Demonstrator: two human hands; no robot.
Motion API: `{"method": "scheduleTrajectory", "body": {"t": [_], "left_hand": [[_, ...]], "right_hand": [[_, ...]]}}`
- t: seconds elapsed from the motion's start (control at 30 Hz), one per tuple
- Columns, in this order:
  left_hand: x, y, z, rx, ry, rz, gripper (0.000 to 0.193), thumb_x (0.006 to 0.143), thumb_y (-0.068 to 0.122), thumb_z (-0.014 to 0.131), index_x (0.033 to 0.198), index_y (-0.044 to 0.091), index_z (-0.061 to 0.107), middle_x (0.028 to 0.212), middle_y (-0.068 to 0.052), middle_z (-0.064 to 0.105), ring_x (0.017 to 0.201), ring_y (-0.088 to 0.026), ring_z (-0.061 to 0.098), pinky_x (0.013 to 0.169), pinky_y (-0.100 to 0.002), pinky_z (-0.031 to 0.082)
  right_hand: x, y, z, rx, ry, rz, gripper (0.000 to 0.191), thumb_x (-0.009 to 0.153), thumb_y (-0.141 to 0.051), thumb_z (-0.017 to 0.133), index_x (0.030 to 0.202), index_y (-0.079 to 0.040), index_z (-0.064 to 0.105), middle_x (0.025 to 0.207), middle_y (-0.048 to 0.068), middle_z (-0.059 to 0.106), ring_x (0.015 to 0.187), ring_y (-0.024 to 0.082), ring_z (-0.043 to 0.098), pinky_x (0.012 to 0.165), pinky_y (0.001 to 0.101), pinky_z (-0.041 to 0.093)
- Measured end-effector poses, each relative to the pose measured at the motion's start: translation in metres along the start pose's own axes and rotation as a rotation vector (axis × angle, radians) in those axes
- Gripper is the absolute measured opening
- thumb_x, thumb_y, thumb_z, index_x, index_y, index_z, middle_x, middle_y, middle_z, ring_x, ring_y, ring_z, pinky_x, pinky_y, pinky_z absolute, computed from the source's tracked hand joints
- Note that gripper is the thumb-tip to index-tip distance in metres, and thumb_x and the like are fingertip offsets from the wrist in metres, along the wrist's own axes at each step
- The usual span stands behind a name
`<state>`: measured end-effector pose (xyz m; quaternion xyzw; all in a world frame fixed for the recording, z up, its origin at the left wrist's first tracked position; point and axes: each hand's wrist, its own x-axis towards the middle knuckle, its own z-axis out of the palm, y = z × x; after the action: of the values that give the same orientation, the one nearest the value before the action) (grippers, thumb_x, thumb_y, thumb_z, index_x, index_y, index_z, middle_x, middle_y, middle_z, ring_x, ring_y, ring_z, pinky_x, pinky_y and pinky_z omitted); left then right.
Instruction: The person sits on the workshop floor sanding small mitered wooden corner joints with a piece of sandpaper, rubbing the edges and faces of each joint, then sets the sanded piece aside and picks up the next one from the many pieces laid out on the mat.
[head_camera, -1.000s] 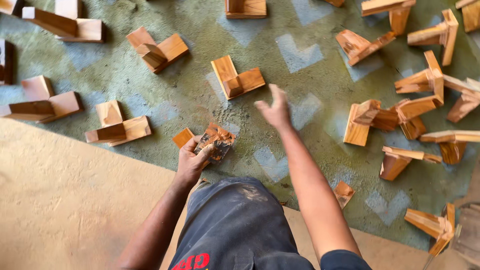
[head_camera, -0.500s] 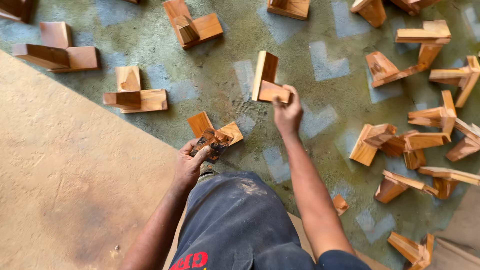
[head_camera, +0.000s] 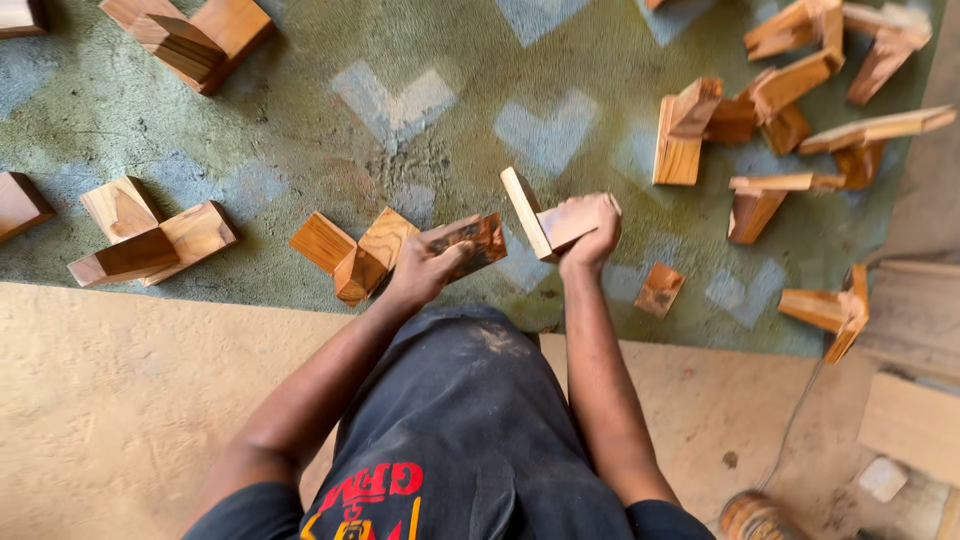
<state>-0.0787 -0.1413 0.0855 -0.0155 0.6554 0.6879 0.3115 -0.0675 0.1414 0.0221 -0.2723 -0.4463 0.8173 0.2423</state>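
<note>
Head view, looking down past dark shorts (head_camera: 450, 430) onto a worn green carpet with pale blue patches (head_camera: 420, 160).

Edges and open room: the carpet's near edge runs left to right just beyond the knees; nearer than it lies bare tan floor (head_camera: 110, 400). Open carpet lies beyond the hands, between the far-left wooden joint (head_camera: 190, 40) and the right-hand cluster of wooden pieces (head_camera: 790, 110).

Surface: matted pile, dusty. A wooden board (head_camera: 915, 310) and a pale slab (head_camera: 915, 425) lie off the carpet's right edge.

Items in hand:
- Right hand (head_camera: 590, 235): closed round an L-shaped pale wooden joint (head_camera: 545, 215). One thin leg points up and to the far left, and its long axis runs near-right to far-left; the shorter leg lies in the fist. The piece appears lifted just off the carpet in front of the knees.
- Left hand (head_camera: 425, 265): fingers gripping a small dark, mottled rectangular block (head_camera: 480, 240), its long axis running left to right, tipped up slightly at the right.

Items nearby:
- Reddish-brown wooden joint (head_camera: 355, 250), just left of the left hand, on the carpet.
- Three-piece light wooden joint (head_camera: 150, 235), farther left, at the carpet's near edge.
- Small square brown offcut (head_camera: 660, 290), near and right of the right hand.
- Angled wooden joint (head_camera: 835, 310), at the carpet's right edge.
</note>
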Motion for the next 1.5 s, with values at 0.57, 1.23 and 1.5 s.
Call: {"method": "scheduleTrajectory", "body": {"t": [0.57, 1.23, 1.5], "left_hand": [[0.037, 0.01, 0.036, 0.395, -0.032, 0.464, 0.034, 0.099, 0.009, 0.069, 0.132, 0.018, 0.071, 0.121, -0.006, 0.073, 0.106, -0.017, 0.072, 0.092, -0.031, 0.063], [0.06, 0.034, 0.041, 0.861, -0.026, 0.498, 0.03, 0.101, 0.021, 0.061, 0.13, 0.022, 0.069, 0.129, -0.005, 0.072, 0.11, -0.022, 0.072, 0.092, -0.038, 0.06], [0.045, 0.036, 0.042, 0.866, -0.183, 0.21, 0.026, 0.111, 0.029, 0.051, 0.13, 0.026, 0.068, 0.133, -0.001, 0.069, 0.11, -0.017, 0.072, 0.087, -0.035, 0.062]], "right_hand": [[0.033, 0.005, 0.04, -0.546, 0.266, 0.003, 0.05, 0.086, -0.054, 0.063, 0.104, -0.008, 0.067, 0.092, 0.008, 0.066, 0.082, 0.018, 0.07, 0.065, 0.0383, 0.061], [0.038, 0.015, 0.034, -0.439, 0.227, -0.035, 0.046, 0.093, -0.045, 0.062, 0.109, -0.002, 0.062, 0.094, 0.012, 0.065, 0.083, 0.022, 0.071, 0.069, 0.0389, 0.062], [0.038, 0.016, 0.03, -0.547, 0.253, -0.067, 0.047, 0.094, -0.045, 0.061, 0.108, -0.001, 0.064, 0.094, 0.012, 0.067, 0.083, 0.02, 0.072, 0.07, 0.0379, 0.062]]}}
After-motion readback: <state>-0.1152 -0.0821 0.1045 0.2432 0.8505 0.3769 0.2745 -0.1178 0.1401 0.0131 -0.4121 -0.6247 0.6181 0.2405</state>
